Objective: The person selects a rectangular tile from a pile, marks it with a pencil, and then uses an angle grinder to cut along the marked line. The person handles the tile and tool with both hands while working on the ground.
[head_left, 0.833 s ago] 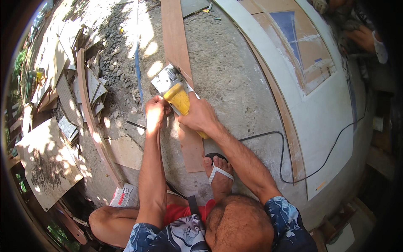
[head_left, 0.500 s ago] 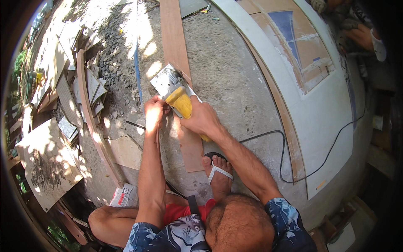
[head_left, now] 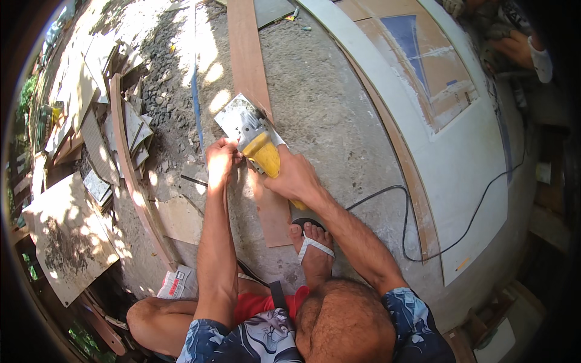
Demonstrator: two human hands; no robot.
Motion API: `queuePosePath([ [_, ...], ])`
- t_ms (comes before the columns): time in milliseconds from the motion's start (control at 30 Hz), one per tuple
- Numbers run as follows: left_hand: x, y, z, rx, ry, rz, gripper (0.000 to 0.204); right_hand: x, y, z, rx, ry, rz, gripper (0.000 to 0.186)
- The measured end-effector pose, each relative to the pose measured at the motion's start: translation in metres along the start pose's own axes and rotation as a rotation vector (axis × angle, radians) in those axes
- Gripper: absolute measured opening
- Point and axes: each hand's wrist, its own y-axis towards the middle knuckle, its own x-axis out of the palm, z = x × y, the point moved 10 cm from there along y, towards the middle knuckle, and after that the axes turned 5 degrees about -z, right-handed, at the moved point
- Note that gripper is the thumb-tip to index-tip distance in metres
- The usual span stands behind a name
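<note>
A yellow angle grinder with a grey metal head is gripped in my right hand, the fingers wrapped round its body. Its head rests over a small white board piece, hiding the disc. That piece lies across a long brown wooden plank on the ground. On the left, my left hand is closed, thumb and fingers pinched at the near left edge of the white piece beside the grinder. The grip itself is partly hidden.
A black cord curves over the floor to the right. Large white panels lie at the right. Broken boards and a curved wooden strip are on the left. My sandalled foot is near the plank. Another person's arm shows far right.
The view has shifted slightly. The grinder and both hands keep nearly the same place on the white board piece, with the grinder tilted a little differently.
</note>
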Motion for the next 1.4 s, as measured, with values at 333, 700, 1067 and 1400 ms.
queuePosePath([
  [333,0.005,-0.001,0.002,-0.002,-0.021,-0.031,0.011,0.002,-0.009,0.009,-0.006,-0.001,-0.001,0.063],
  [700,0.010,-0.005,0.007,-0.020,0.014,-0.049,0.011,-0.002,-0.022,0.012,0.021,0.009,0.003,0.064],
  [1067,-0.037,0.051,0.015,0.084,-0.160,0.004,0.027,-0.012,-0.016,-0.034,-0.118,0.034,-0.006,0.063],
  [1400,0.006,0.015,0.028,0.046,-0.122,-0.087,0.044,-0.001,0.024,-0.022,-0.070,0.015,0.029,0.070],
])
